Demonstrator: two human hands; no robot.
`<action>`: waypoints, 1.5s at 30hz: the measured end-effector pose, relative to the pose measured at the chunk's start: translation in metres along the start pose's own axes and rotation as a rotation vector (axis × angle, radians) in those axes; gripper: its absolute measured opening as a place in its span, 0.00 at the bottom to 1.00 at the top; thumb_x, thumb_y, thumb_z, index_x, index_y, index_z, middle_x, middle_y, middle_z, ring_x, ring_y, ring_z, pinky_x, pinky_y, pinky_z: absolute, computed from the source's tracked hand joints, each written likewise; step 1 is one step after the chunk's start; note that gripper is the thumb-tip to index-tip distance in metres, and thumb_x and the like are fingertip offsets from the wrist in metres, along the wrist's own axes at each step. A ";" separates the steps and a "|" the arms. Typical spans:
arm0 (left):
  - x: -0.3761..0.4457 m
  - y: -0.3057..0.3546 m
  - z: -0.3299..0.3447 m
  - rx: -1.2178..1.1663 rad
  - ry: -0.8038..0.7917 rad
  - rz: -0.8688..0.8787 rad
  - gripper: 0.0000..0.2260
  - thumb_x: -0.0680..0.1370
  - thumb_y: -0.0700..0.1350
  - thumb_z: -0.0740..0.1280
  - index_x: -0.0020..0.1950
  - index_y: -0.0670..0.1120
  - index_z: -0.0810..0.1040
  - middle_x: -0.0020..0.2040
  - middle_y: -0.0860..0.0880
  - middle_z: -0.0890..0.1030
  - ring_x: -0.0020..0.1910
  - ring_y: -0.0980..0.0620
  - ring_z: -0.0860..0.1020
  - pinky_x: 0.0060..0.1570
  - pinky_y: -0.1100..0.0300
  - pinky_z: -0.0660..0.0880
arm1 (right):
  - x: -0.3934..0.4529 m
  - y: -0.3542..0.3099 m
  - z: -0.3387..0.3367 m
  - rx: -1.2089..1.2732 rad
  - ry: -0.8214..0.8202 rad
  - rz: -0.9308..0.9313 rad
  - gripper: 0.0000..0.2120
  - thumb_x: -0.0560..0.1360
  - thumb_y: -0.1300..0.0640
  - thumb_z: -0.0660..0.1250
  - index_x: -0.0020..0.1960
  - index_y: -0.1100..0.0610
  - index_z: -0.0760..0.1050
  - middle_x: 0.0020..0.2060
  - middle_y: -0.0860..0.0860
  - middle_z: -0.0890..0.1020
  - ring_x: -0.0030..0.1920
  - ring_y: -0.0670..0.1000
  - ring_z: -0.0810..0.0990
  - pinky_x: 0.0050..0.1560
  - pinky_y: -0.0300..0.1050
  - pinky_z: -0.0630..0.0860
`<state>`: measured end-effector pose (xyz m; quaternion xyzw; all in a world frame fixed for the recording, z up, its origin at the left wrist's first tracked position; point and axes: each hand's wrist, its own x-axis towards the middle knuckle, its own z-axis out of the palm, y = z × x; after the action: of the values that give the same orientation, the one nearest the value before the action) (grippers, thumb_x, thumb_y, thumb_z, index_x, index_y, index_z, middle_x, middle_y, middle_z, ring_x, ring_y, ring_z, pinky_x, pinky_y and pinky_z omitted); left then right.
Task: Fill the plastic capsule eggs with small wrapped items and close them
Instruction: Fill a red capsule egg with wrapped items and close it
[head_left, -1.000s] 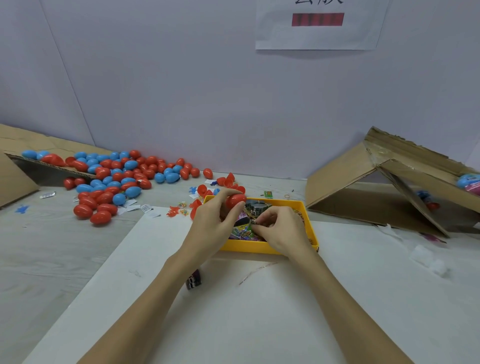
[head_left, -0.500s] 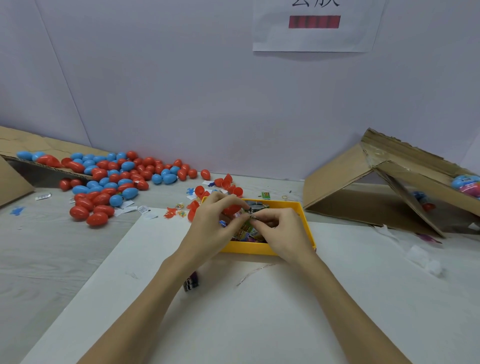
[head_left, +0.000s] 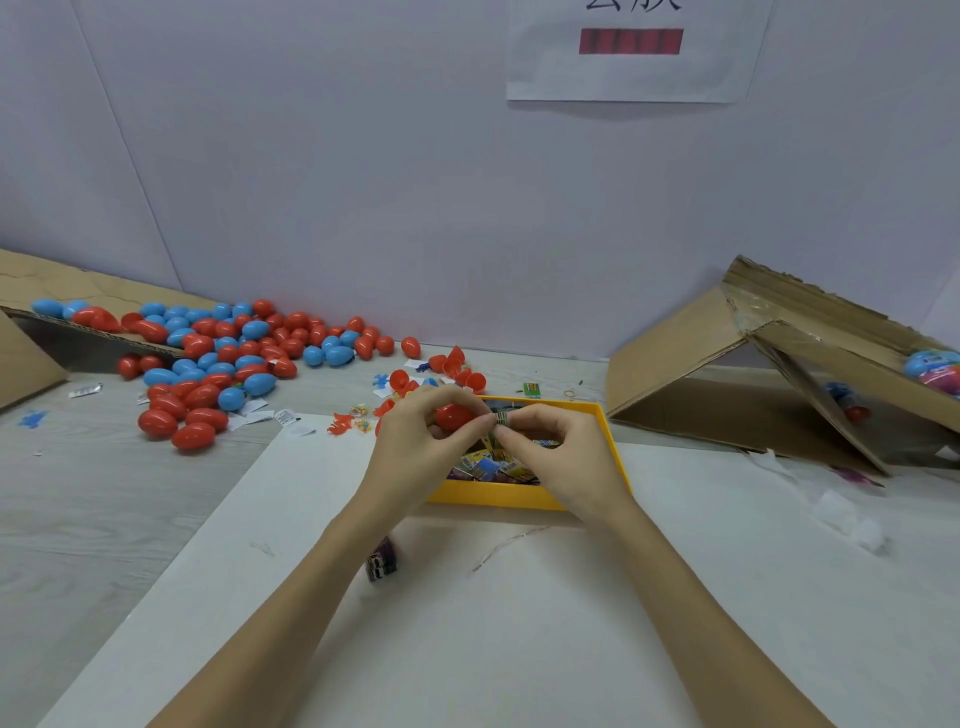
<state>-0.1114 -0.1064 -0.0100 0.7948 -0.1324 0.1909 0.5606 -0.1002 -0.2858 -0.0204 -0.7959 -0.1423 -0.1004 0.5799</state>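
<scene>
Red egg half (head_left: 453, 417) gripped in left hand (head_left: 415, 457); right hand (head_left: 561, 457) pinches sm. green wrapped item (head_left: 501, 417).

Both hands meet over the shallow yellow plastic tray (head_left: 524, 498), closing its top. Left of it, the heap of red and blue plastic eggs (head_left: 218, 364) and loose red egg halves (head_left: 457, 371) crowd the far surface. To the right, a tilted brown cardboard box (head_left: 737, 374) blocks that side. The white sheet (head_left: 519, 634) nearer the person lies open, save one small dark wrapped packet (head_left: 382, 561).
</scene>
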 end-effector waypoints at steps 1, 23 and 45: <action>0.000 0.001 0.000 -0.039 -0.010 -0.022 0.04 0.76 0.44 0.75 0.50 0.49 0.85 0.48 0.52 0.84 0.49 0.53 0.84 0.49 0.57 0.83 | 0.000 0.000 -0.001 0.030 -0.001 0.008 0.07 0.77 0.55 0.75 0.54 0.54 0.86 0.45 0.46 0.87 0.50 0.44 0.85 0.53 0.40 0.82; -0.004 -0.004 0.005 0.266 -0.050 0.058 0.11 0.78 0.48 0.73 0.61 0.54 0.83 0.56 0.54 0.78 0.48 0.59 0.78 0.43 0.68 0.77 | 0.002 0.003 -0.004 0.149 0.049 0.133 0.07 0.80 0.54 0.71 0.53 0.53 0.87 0.39 0.47 0.88 0.37 0.45 0.84 0.38 0.36 0.78; -0.002 0.005 0.006 -0.039 -0.077 -0.072 0.12 0.80 0.45 0.70 0.64 0.47 0.80 0.56 0.54 0.83 0.53 0.56 0.84 0.51 0.61 0.82 | 0.003 0.003 0.000 0.165 0.059 0.208 0.14 0.81 0.45 0.68 0.54 0.53 0.87 0.44 0.46 0.89 0.45 0.48 0.88 0.50 0.52 0.86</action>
<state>-0.1149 -0.1134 -0.0083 0.7948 -0.1292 0.1372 0.5769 -0.0965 -0.2861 -0.0223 -0.7526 -0.0496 -0.0509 0.6547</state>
